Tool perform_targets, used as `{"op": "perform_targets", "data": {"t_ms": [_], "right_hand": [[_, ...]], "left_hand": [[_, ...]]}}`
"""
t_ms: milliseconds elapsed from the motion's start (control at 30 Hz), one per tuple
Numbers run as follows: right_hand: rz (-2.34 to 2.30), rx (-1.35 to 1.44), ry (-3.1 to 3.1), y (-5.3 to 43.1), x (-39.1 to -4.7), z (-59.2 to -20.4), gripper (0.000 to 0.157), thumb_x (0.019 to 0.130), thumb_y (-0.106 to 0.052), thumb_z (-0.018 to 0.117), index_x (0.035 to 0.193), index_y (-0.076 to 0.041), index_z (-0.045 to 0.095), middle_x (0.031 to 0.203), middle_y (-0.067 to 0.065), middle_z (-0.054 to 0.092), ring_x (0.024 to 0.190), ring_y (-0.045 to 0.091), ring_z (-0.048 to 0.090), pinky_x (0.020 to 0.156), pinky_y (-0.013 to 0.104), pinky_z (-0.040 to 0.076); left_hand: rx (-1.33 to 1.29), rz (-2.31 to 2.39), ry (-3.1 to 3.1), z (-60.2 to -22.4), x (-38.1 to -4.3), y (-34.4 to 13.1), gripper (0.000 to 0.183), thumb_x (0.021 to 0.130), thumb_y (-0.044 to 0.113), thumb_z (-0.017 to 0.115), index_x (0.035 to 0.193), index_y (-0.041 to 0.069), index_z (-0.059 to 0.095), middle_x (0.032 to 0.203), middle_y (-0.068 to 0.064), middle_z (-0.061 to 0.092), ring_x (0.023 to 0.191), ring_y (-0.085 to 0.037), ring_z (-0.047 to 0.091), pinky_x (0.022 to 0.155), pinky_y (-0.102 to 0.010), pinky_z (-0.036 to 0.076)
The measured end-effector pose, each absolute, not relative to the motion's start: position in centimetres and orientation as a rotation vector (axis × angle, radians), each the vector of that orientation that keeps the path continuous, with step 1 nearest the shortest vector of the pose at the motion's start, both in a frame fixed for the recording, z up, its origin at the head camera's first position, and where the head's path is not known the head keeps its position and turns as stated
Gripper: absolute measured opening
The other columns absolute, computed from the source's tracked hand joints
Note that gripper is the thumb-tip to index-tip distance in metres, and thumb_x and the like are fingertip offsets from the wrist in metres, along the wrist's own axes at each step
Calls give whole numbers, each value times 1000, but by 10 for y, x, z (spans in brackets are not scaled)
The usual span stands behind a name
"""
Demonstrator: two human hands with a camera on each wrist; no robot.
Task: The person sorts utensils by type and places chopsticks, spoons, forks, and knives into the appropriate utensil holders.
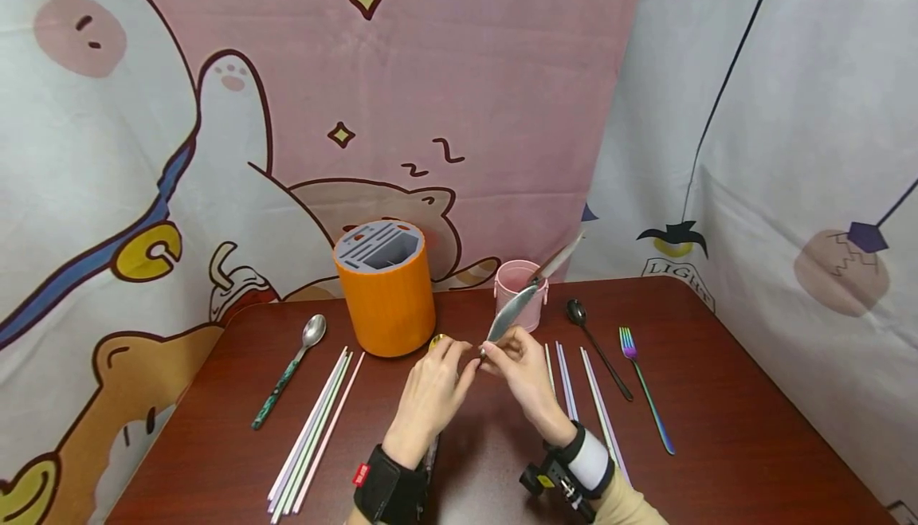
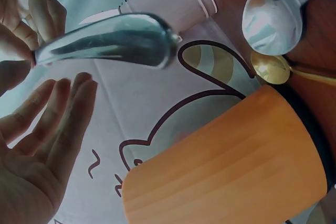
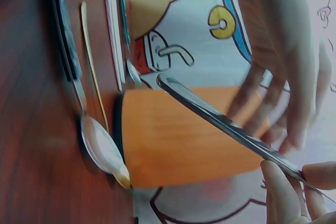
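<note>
My right hand pinches the narrow end of a shiny silver piece of cutlery between thumb and fingers. Its broad, rounded end points up and away, overlapping a pink bucket in the head view; the part inside the grip is hidden. Close beside it, my left hand has its thumb near the gripped end. Its other fingers are stretched out straight below the silver piece in the left wrist view. Above the table, both hands meet in front of an orange slotted cutlery holder.
A pale blade-like piece sticks out of the bucket. Left on the brown table lie a silver spoon and several pastel chopsticks. Rightward are more chopsticks, a black spoon and a rainbow fork. A gold spoon lies near the holder.
</note>
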State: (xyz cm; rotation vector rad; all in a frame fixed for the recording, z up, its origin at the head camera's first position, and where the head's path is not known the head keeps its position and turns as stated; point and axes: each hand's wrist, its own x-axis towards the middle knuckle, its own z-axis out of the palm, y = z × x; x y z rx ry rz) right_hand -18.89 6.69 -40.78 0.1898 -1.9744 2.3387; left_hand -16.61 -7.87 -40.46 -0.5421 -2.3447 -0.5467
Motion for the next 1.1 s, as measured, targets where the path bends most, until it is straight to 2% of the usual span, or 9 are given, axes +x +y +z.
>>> {"op": "perform_targets", "data": {"t_ms": [133, 333, 600, 900, 1100], "right_hand": [[2313, 165, -1941, 82, -194, -401, 16, 88, 3, 61, 98, 11, 50, 87, 8, 65, 76, 6, 67, 71, 30, 59], [2266, 115, -1867, 104, -202, -393, 9, 89, 4, 59, 92, 4, 51, 81, -2, 62, 73, 5, 65, 70, 29, 59], [2193, 65, -1736, 133, -213, -385, 9, 87, 6, 60, 91, 3, 52, 76, -4, 64, 69, 5, 66, 69, 29, 58], [2143, 3, -1674, 151, -215, -379, 7, 89, 0, 60, 89, 2, 53, 77, -4, 65, 73, 4, 67, 69, 26, 58], [2112, -24, -1673, 156, -217, -379, 9, 89, -1, 61, 87, 0, 52, 77, -4, 65, 72, 4, 68, 67, 25, 58]], "left_hand": [[-518, -591, -2361, -402, -170, -75, 20, 87, 24, 69, 100, 9, 68, 91, -4, 67, 70, -18, 66, 62, -29, 55], [-498, -658, -2360, -401, -181, -65, 18, 89, 21, 66, 103, 9, 68, 95, -4, 70, 77, -19, 68, 67, -31, 56], [-572, -651, -2290, -401, -212, -49, 16, 91, 16, 63, 104, 9, 68, 101, -4, 70, 89, -19, 69, 77, -31, 56], [-655, -538, -2435, -410, -256, -34, 26, 91, 15, 61, 117, 10, 66, 118, -5, 66, 110, -20, 63, 89, -34, 53], [-769, -371, -2537, -418, -280, -27, 36, 92, 18, 60, 127, 9, 59, 134, -8, 57, 127, -23, 52, 105, -36, 44]]}}
